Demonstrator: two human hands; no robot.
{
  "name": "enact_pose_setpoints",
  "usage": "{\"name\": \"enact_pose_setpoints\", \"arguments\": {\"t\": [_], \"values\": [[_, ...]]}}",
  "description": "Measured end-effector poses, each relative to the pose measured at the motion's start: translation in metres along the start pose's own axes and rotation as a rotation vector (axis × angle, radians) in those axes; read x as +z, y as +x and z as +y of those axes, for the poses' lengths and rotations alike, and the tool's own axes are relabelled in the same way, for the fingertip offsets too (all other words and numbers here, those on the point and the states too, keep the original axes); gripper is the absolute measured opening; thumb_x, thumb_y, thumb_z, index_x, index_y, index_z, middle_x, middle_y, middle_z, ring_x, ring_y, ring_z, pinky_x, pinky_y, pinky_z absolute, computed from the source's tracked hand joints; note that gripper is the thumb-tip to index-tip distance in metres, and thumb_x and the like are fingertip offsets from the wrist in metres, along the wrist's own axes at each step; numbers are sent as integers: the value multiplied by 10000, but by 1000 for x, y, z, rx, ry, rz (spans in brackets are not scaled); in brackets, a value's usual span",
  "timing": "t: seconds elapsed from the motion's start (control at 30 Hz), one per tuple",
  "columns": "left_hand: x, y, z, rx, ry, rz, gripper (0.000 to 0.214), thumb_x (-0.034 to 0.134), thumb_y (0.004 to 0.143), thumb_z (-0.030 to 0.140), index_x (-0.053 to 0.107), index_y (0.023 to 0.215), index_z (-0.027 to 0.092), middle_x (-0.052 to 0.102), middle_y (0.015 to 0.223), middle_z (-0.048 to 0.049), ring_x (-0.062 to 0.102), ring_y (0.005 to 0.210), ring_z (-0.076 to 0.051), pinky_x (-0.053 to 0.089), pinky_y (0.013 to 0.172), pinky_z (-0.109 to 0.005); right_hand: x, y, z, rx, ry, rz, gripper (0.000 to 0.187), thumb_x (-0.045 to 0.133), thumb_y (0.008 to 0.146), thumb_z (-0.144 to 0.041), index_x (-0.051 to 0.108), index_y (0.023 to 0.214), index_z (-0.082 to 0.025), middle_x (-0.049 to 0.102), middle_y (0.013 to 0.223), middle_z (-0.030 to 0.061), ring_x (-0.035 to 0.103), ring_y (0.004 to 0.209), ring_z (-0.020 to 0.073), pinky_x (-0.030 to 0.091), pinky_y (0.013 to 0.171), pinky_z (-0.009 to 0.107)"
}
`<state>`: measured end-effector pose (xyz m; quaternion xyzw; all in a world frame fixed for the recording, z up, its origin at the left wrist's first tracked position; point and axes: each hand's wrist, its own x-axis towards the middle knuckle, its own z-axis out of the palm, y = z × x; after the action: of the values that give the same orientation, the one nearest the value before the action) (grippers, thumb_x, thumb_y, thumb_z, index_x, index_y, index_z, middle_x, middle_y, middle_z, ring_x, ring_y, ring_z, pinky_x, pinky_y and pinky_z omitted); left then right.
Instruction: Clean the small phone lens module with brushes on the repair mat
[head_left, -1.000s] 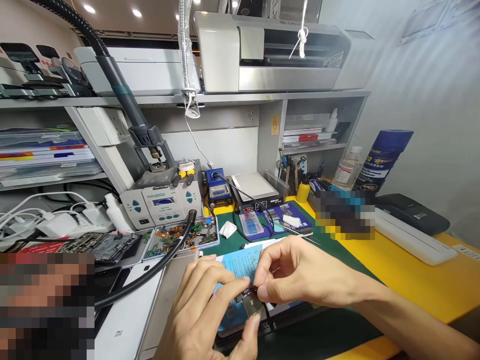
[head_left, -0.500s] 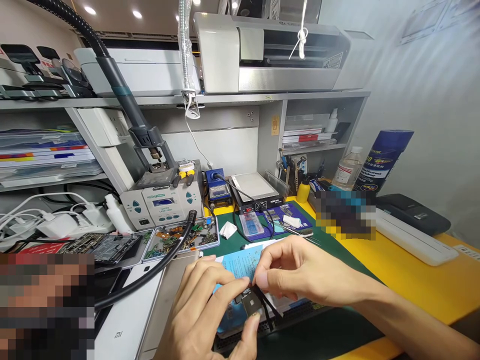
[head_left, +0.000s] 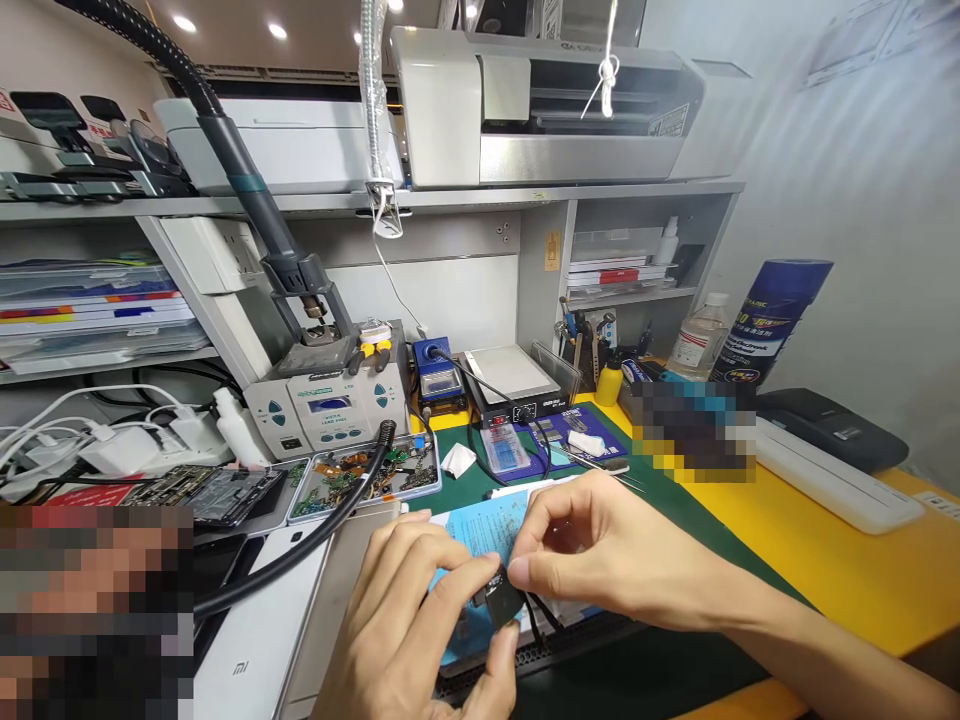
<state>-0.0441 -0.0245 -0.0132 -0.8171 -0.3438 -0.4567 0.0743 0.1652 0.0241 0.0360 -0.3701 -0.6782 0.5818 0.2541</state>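
My left hand (head_left: 409, 625) holds a small dark rectangular electronic part (head_left: 502, 603) between thumb and index finger, over the blue printed sheet (head_left: 480, 525). From the right, my right hand (head_left: 607, 550) closes in a pinch at the part's upper right edge. Whatever lies between those right fingertips is hidden. Two thin black strips (head_left: 546, 613) run down and to the right from beneath the right thumb. Below both hands shows a black perforated edge (head_left: 551, 650), mostly covered.
A white phone (head_left: 247, 630) lies at left, crossed by a black hose (head_left: 300, 562). Behind stand a tray of small boards (head_left: 431, 488), a rework station (head_left: 330, 405), a soldering unit (head_left: 439, 385) and a hot plate (head_left: 517, 385). A spray can (head_left: 772, 325) stands at right.
My right thumb and fingertips have shifted slightly down over the part's edge and the top of the black strips. The part has tilted a little; my left hand keeps its grip.
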Motion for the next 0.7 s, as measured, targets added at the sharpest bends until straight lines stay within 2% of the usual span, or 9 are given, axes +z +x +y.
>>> {"name": "enact_pose_setpoints", "arguments": {"t": [0.17, 0.33, 0.47, 0.6, 0.7], "values": [[-1, 0, -1, 25, 12, -28, 340, 686, 740, 39, 652, 1073, 99, 603, 890, -94, 541, 879, -227, 470, 905, -530, 3, -1, 1, 11, -39, 42, 138, 774, 754, -230, 692, 720, -124, 576, 609, -19, 451, 561, 110, 337, 507, 236], [3, -1, 0, 9, 1, 34, 299, 651, 760, 47, 669, 1051, 114, 601, 869, -82, 534, 851, -216, 466, 905, -530, 4, 0, 3, 26, -32, 39, 143, 726, 788, -237, 679, 709, -127, 579, 601, -16, 451, 548, 105, 340, 496, 228], [3, -1, 1, 17, 18, -11, 316, 652, 748, 38, 665, 1052, 120, 612, 871, -79, 553, 859, -217, 469, 928, -523, 6, 0, 2, 55, 11, 39, 158, 759, 759, -247, 667, 699, -133, 580, 587, -19, 450, 536, 101, 335, 481, 217], [8, -2, 1, 17, 19, 87, 291, 612, 753, 46, 670, 1027, 130, 599, 838, -68, 542, 828, -212, 471, 914, -517, 8, -2, 1, 66, 2, 44, 149, 766, 750, -240, 677, 698, -133, 600, 592, -14, 464, 537, 100, 341, 479, 211], [12, -2, 0, 24, 29, 99, 295, 615, 748, 45, 674, 1025, 128, 593, 827, -63, 535, 830, -207, 474, 907, -511, 7, -3, 0, 61, -29, 41, 157, 723, 796, -259, 689, 712, -130, 611, 605, -6, 477, 547, 105, 358, 492, 216]]}}
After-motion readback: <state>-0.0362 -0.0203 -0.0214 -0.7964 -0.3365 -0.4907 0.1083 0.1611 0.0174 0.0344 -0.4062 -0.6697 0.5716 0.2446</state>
